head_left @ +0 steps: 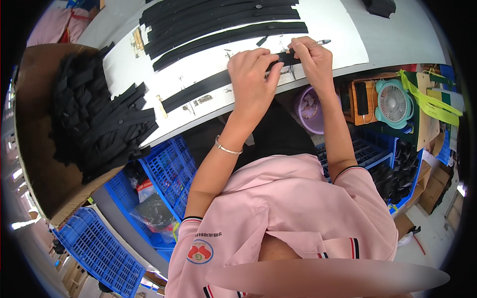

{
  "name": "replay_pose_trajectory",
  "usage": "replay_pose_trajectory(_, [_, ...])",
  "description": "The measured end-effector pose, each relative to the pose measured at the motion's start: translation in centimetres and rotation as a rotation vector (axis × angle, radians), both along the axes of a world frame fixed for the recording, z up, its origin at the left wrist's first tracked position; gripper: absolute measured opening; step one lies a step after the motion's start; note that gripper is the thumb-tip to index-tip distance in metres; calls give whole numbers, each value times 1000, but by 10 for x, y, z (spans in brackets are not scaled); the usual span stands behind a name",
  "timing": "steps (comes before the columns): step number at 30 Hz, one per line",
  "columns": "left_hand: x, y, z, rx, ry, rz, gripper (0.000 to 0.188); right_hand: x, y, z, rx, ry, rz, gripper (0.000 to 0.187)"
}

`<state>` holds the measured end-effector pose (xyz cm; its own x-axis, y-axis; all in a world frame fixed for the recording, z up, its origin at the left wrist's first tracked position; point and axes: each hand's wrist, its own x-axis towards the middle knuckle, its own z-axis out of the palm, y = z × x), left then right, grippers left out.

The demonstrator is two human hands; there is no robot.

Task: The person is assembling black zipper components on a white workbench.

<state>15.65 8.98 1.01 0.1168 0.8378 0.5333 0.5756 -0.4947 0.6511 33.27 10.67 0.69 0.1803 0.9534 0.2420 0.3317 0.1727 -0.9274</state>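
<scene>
A long black fabric strip (198, 90) lies slantwise along the near edge of the white board (343, 30). My left hand (252, 74) rests over the strip toward its right end, thumb and forefinger closing on it. Just to the right, my right hand (314, 62) is bent into a pinch above the strip's end. A slim pen (324, 42) sticks out past its fingers, which cover the rest of it. Beyond my hands, several more black strips (223, 22) lie side by side. One small black piece (262, 40) sits apart from them.
To the left, a cardboard box (37, 119) overflows with black strips (99, 109) onto the board. Blue crates (107, 253) stand below the table. On the right are a purple basket (310, 111), a small teal fan (394, 103) and a phone (361, 98).
</scene>
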Motion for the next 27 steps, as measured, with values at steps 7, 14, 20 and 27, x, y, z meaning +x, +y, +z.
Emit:
replay_pose_trajectory(7, [19, 9, -9, 2, 45, 10, 12, 1, 3, -7, 19, -57, 6, 18])
replay_pose_trajectory(14, [21, 9, -9, 14, 53, 24, 12, 0, 3, -9, 135, -118, -1, 16])
replay_pose_trajectory(20, [19, 11, -11, 35, 59, 5, 14, 10, -5, -4, 4, -26, 89, 18])
replay_pose_trajectory(27, [18, 11, -13, 40, 44, 18, 14, 10, -2, -8, 49, -167, 125, 19])
